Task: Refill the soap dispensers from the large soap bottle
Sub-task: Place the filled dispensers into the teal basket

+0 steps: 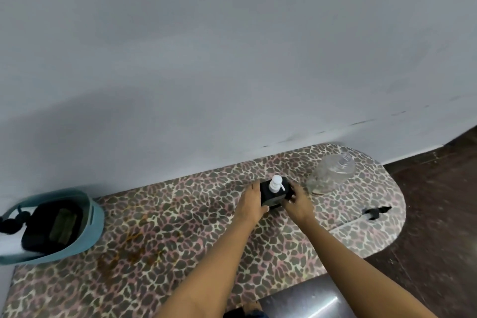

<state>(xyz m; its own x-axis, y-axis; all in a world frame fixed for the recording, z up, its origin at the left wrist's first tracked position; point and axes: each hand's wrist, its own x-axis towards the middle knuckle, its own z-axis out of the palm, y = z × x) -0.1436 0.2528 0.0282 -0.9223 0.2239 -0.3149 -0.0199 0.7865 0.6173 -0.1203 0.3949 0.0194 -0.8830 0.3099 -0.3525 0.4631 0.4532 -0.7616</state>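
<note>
Black square dispenser (274,196), white pump (276,183) fitted: stood upright at mid-surface, long axis vertical, spout turned right and toward the wearer. It is gripped at both flanks, left hand (251,200) and right hand (296,202) curled round the body, whose lower sides are hidden.

Surface (167,214): leopard-print, rounded end.

Clear ribbed round bottle (330,173): neck uncapped, placed just right.

Black pump (376,210): laid flat, well right.

Teal basket (98,217): dark contents, set far left against grey wall (232,59).
</note>
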